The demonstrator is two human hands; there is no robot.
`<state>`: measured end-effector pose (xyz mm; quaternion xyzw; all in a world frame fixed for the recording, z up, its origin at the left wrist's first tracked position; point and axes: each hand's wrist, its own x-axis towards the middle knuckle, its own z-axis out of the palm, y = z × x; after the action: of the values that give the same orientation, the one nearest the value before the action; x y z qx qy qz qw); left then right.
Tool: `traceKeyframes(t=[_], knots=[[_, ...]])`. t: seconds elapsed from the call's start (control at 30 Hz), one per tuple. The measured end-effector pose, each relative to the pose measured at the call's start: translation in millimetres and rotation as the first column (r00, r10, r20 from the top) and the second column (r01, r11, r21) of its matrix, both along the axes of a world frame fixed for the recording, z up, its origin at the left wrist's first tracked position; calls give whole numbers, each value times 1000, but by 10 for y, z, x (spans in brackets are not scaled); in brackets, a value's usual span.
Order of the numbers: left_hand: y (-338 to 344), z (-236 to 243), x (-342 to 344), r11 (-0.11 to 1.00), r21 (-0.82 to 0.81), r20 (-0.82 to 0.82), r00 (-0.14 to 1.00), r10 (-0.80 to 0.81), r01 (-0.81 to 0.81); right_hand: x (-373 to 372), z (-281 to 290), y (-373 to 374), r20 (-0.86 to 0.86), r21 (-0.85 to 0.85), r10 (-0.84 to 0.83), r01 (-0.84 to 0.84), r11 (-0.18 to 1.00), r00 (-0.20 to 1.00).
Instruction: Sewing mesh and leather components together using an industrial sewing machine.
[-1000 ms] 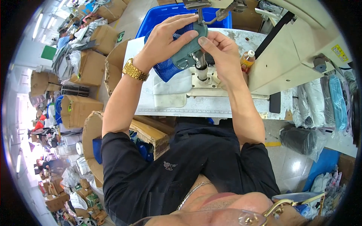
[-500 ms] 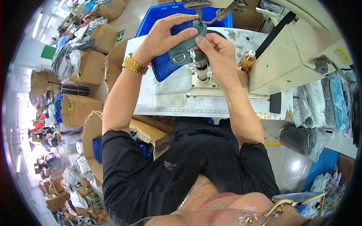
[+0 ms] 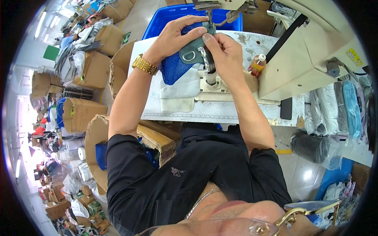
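A blue mesh piece (image 3: pixel 172 70) with a dark green panel (image 3: pixel 188 50) lies under the needle of a sewing machine (image 3: pixel 311 59). On the panel are a metal D-ring (image 3: pixel 189 56) and a light braided cord (image 3: pixel 204 59). My left hand (image 3: pixel 179 35) grips the piece from the left, thumb on top, fingertips beside the needle bar (image 3: pixel 210 17). My right hand (image 3: pixel 224 51) pinches the panel's right edge, thumb uppermost, its other fingers curled and partly hidden. The post of the machine (image 3: pixel 212 78) stands beneath the work.
A white cloth (image 3: pixel 179 88) lies on the worn table (image 3: pixel 153 115). Right of my right hand stands a small bottle (image 3: pixel 257 65) of orange-brown liquid. A blue bin (image 3: pixel 155 23) is behind the table; cardboard boxes (image 3: pixel 80 114) line the left, wrapped bundles (image 3: pixel 315 147) the right.
The blue and green piece has turned slightly under the needle, its D-ring shifting a little right and up. Both hands have moved slightly with it and keep their hold.
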<state>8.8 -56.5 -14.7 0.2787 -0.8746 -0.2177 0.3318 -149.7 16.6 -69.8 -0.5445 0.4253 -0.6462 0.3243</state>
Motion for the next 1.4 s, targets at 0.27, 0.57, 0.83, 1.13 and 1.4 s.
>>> traceKeyframes(t=[0.27, 0.57, 0.83, 1.13, 1.4], knots=[[46, -85, -1, 997, -81, -8, 1000, 9, -9, -89, 5, -63, -31, 1, 31, -31, 1000, 999], [192, -89, -76, 990, -126, -89, 995, 48, -59, -190, 60, 27, 107, 69, 219, -227, 971, 970], [207, -45, -88, 991, -89, -75, 993, 91, -97, -245, 63, 111, 64, 30, 264, -266, 963, 962], [451, -118, -87, 974, -209, 7, 996, 94, -90, -371, -7, -43, 136, 69, 253, -264, 962, 958], [505, -182, -209, 923, -327, -48, 979, 197, -202, -408, -47, -165, 259, -19, 335, -342, 939, 906]])
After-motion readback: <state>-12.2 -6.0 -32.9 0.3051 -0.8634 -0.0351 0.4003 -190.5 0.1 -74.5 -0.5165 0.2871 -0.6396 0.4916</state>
